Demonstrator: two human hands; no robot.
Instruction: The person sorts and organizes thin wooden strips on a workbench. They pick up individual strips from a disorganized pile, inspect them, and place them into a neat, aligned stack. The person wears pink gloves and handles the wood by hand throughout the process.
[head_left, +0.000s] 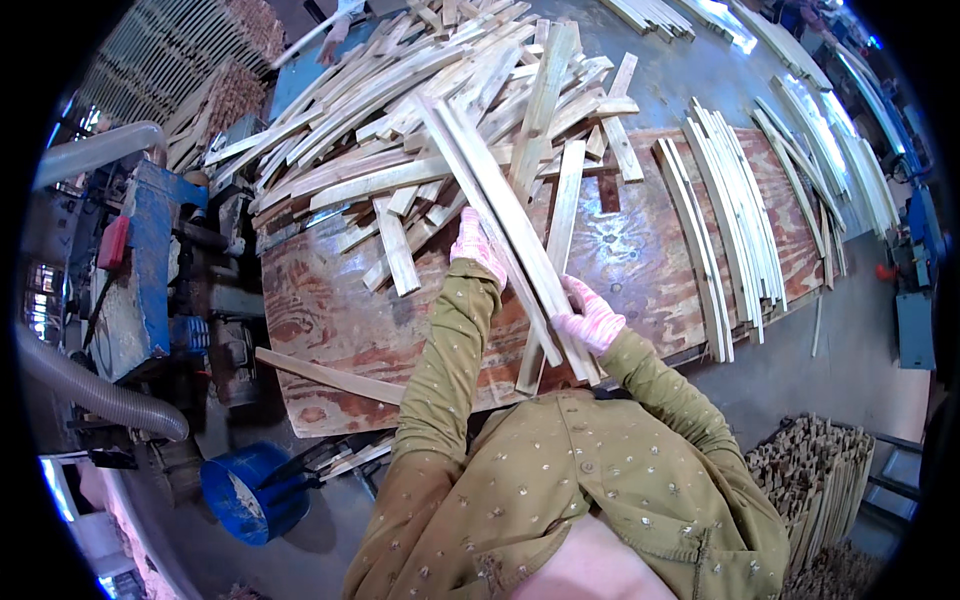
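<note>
Two long pale wooden strips (pixel 512 228) lie side by side in front of me, slanting from the far left toward my body. My left hand (pixel 480 247), in a pink and white glove, grips them from the left side. Lower down, my right hand (pixel 592 318), gloved the same way, is closed on their right edge near the close end. Parts of the fingers on both hands are hidden by the wood. Beneath the strips, another wooden strip (pixel 567 190) rests on the worn plywood table (pixel 340 325).
A jumbled heap of wooden strips (pixel 400 75) covers the table's far left. Neater rows of strips (pixel 735 205) lie at right. Machinery (pixel 140 270) with a grey hose (pixel 100 385) stands left, above a blue bucket (pixel 250 497). Bundled sticks (pixel 815 480) stand lower right.
</note>
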